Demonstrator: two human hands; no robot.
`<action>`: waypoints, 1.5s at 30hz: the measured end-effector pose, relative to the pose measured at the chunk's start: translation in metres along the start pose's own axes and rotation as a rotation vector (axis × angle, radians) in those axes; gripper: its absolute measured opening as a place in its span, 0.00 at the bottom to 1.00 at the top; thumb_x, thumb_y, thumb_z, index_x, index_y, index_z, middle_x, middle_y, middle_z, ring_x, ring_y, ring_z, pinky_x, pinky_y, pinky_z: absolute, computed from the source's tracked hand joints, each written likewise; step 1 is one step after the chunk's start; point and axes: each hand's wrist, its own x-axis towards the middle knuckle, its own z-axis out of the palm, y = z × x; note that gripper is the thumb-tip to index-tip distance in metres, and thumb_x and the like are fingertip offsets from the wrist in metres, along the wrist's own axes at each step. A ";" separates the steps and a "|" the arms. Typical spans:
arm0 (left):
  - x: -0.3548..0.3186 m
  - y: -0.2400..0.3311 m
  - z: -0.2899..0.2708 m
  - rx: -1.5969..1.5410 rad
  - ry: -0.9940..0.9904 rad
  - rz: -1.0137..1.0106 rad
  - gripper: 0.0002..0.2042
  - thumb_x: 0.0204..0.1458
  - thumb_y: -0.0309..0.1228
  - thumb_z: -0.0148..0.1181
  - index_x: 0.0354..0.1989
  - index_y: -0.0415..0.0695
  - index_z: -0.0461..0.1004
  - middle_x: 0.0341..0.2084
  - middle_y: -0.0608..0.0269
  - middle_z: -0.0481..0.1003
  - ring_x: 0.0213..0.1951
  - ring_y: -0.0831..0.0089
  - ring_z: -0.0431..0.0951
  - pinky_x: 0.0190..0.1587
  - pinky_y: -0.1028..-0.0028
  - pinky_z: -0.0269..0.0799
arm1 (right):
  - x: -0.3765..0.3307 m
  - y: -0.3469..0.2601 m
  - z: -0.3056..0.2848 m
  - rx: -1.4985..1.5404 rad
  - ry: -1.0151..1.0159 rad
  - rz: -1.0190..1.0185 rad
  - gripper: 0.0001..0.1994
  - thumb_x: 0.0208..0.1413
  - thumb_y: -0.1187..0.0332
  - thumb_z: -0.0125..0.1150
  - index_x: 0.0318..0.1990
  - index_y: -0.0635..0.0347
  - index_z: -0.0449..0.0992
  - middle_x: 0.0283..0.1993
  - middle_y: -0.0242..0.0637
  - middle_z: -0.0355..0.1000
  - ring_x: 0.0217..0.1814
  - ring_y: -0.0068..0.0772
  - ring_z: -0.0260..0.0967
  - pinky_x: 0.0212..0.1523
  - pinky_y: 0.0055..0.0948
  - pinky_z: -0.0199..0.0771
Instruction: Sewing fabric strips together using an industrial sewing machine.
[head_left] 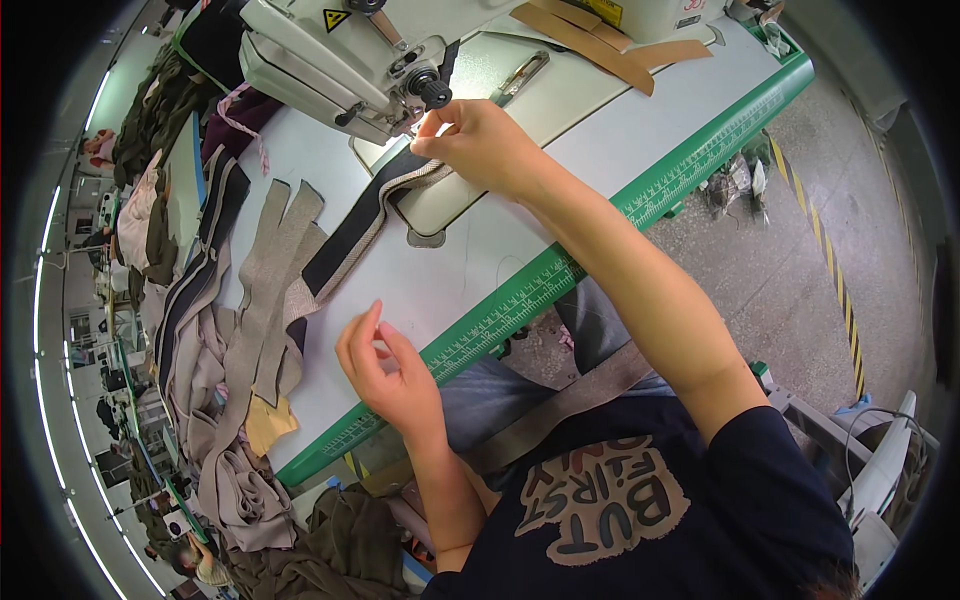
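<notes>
A sewing machine [320,70] stands at the top of the table. My right hand [485,145] is raised beside its needle area, thumb and fingertips pinched together; what they hold, if anything, is too small to tell. Just under those fingers runs a black and grey fabric strip [350,235], one end at the needle area and the other trailing toward the left across the table. My left hand [390,375] hovers over the table's near edge, palm up with loosely curled fingers apart. Nothing shows in it, and the strip lies a little beyond its fingertips.
Grey fabric strips [262,280] and a heap of cloth [240,500] cover the left side. A cutter [522,75] and brown paper pieces [590,45] lie behind my right hand. A green ruler edge [640,200] borders the table. One grey strip [560,410] crosses my lap.
</notes>
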 end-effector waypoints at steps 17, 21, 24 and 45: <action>0.119 0.024 0.079 -0.928 -0.418 -0.653 0.09 0.65 0.27 0.52 0.43 0.35 0.77 0.26 0.69 0.74 0.23 0.86 0.65 0.24 0.80 0.57 | -0.087 -0.018 -0.039 -0.250 -0.361 -0.126 0.04 0.58 0.71 0.63 0.38 0.59 0.78 0.25 0.32 0.69 0.25 0.24 0.64 0.27 0.30 0.63; 0.081 0.032 0.053 -0.575 -0.409 -0.303 0.07 0.61 0.22 0.51 0.37 0.40 0.77 0.19 0.73 0.67 0.20 0.85 0.62 0.23 0.79 0.52 | -0.033 0.016 -0.087 -0.894 0.217 -0.653 0.09 0.56 0.74 0.58 0.44 0.56 0.77 0.46 0.35 0.74 0.47 0.38 0.73 0.46 0.37 0.74; 0.028 0.077 0.018 -0.426 -0.568 -0.151 0.05 0.58 0.21 0.54 0.34 0.42 0.77 0.18 0.62 0.69 0.19 0.76 0.66 0.24 0.72 0.61 | -0.002 0.028 -0.114 -1.163 0.243 -0.774 0.11 0.56 0.74 0.55 0.46 0.56 0.77 0.50 0.34 0.72 0.55 0.39 0.71 0.55 0.37 0.73; -0.054 0.118 -0.012 -0.309 -0.927 0.472 0.14 0.49 0.19 0.61 0.46 0.37 0.75 0.31 0.59 0.78 0.29 0.65 0.81 0.29 0.70 0.77 | -0.070 0.004 -0.072 0.137 -0.246 0.046 0.09 0.65 0.66 0.52 0.46 0.60 0.74 0.32 0.31 0.71 0.28 0.24 0.65 0.31 0.27 0.66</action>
